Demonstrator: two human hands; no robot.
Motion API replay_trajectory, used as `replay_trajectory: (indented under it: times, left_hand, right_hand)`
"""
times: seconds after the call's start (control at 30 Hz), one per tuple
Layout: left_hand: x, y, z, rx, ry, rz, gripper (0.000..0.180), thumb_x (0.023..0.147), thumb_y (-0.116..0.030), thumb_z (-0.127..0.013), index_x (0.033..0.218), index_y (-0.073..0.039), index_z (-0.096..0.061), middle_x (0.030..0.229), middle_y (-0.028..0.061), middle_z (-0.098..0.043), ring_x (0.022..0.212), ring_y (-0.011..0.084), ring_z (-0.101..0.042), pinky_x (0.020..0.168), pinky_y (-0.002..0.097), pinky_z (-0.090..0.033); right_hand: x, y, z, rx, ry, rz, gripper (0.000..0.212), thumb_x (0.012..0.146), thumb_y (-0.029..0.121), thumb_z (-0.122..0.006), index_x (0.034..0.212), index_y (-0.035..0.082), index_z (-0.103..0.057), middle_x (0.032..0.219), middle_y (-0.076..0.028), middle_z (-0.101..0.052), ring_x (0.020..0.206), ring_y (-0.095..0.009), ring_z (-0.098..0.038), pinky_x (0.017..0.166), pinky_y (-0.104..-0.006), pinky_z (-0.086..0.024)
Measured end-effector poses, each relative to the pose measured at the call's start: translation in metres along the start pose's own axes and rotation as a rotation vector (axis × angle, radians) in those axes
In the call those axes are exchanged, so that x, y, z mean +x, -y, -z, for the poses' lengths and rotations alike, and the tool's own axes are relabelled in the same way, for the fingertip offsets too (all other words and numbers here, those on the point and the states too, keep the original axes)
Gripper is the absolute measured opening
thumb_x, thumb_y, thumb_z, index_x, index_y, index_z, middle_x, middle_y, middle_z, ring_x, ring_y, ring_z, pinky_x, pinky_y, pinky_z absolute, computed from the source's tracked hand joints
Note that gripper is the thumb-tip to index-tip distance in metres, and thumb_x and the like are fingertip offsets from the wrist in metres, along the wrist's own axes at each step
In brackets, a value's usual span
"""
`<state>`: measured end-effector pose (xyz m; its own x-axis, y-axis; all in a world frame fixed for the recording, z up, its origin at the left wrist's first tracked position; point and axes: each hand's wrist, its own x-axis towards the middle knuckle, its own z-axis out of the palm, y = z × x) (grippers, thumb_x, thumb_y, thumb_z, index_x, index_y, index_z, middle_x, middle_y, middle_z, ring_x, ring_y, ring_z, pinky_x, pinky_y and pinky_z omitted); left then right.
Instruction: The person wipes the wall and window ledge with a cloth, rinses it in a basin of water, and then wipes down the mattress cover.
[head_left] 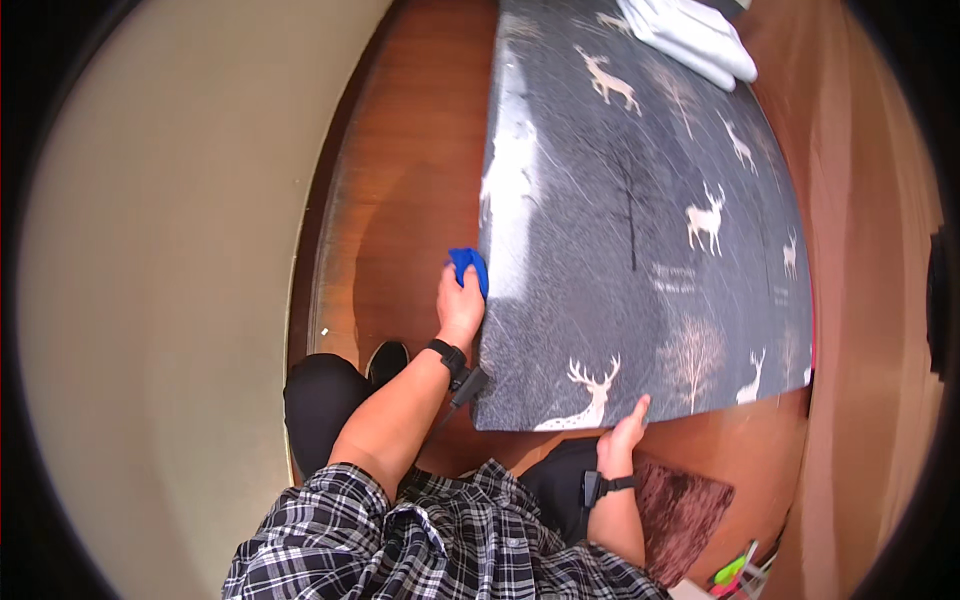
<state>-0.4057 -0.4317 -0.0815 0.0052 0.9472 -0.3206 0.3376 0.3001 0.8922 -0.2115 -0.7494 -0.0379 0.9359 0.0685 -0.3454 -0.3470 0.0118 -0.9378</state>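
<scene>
A blue cloth (468, 264) is bunched in my left hand (460, 303), whose fingers close around it. That hand presses against the left side of a low table (570, 250) wearing a dark grey cover printed with white deer and bare trees. At the near edge of the table, my right hand (622, 440) takes hold of the rim, thumb on top; its other fingers are mostly hidden. A bright patch of light falls along the cover's left side.
Folded white cloth (695, 40) lies on the table's far end. Reddish-brown wooden floor (420, 150) runs along the left, beside a pale wall panel (170, 280). A brown curtain-like surface (870, 250) stands at right. Near my right knee lies a brown mat (685, 510), with bright green and pink items (735, 570) beyond.
</scene>
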Motion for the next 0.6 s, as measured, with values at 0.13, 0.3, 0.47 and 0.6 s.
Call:
replay_trajectory:
  times: [0.13, 0.3, 0.47, 0.6]
  left_hand:
    - [-0.049, -0.068, 0.008, 0.161, -0.028, -0.453, 0.049, 0.104, -0.035, -0.064, 0.141, -0.003, -0.061, 0.129, 0.0259, -0.066, 0.127, 0.0459, -0.061, 0.107, 0.05, -0.05]
    - [-0.09, -0.092, 0.011, 0.597, 0.486, -0.971, 0.069, 0.097, -0.033, -0.075, 0.157, -0.008, -0.051, 0.151, 0.0287, -0.058, 0.139, 0.0511, -0.053, 0.119, 0.0575, -0.04]
    - [-0.104, -0.146, 0.044, 0.745, 0.85, -0.909, 0.06, 0.097, -0.03, -0.074, 0.152, -0.01, -0.057, 0.153, 0.0255, -0.058, 0.126, 0.0432, -0.067, 0.105, 0.0483, -0.057]
    - [-0.088, -0.142, 0.063, 0.696, 0.675, -0.862, 0.052, 0.096, -0.021, -0.074, 0.145, -0.005, -0.063, 0.14, 0.023, -0.068, 0.122, 0.0419, -0.069, 0.103, 0.0486, -0.057]
  right_hand:
    - [0.012, 0.005, 0.02, -0.731, -0.327, 0.536, 0.086, 0.094, 0.022, -0.08, 0.163, -0.002, -0.035, 0.174, -0.028, -0.02, 0.161, -0.043, -0.025, 0.131, -0.0515, -0.023]
    - [-0.022, 0.03, -0.025, -0.676, 0.201, 0.866, 0.075, 0.09, 0.014, -0.08, 0.158, 0.003, -0.049, 0.17, -0.028, -0.033, 0.16, -0.043, -0.029, 0.13, -0.0506, -0.025]
    - [-0.054, 0.068, -0.096, -0.92, 0.7, 0.998, 0.086, 0.083, 0.023, -0.088, 0.158, 0.006, -0.049, 0.167, -0.029, -0.037, 0.155, -0.051, -0.033, 0.127, -0.0545, -0.033]
    - [-0.056, 0.052, -0.139, -0.975, 0.963, 1.052, 0.074, 0.089, 0.025, -0.082, 0.155, 0.01, -0.053, 0.167, -0.026, -0.039, 0.158, -0.049, -0.03, 0.129, -0.0596, -0.028]
